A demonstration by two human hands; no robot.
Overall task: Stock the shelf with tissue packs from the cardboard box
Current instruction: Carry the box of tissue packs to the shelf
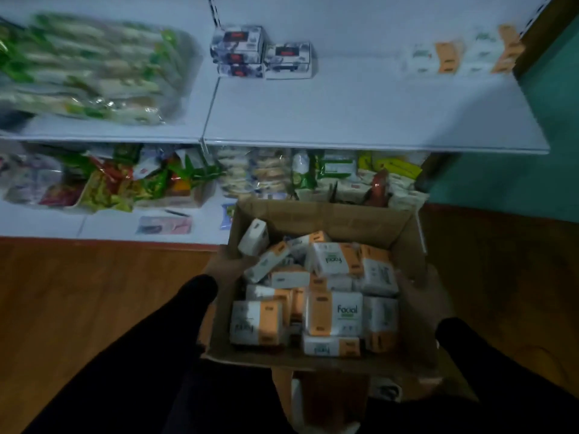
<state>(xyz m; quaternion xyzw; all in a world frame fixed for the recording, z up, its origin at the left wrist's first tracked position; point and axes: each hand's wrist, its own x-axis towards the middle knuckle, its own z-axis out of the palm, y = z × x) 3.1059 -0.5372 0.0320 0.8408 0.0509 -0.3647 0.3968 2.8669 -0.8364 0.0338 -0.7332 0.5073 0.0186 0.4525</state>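
Head view: two hands' fingers gripping one cardboard box (pixel 316 214) of tissue packs (pixel 333 313)

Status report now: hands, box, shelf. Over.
Left hand and right hand grip sides of brown cardboard box. White-and-orange tissue packs all inside. White upper shelf mostly bare ahead.

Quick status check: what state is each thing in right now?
Brown cardboard box: flaps open, held up by both sides.
White-and-orange tissue packs: jumbled inside box.
White upper shelf: mostly bare, few packs at back.
Left hand: holds box side.
Right hand: holds box side.
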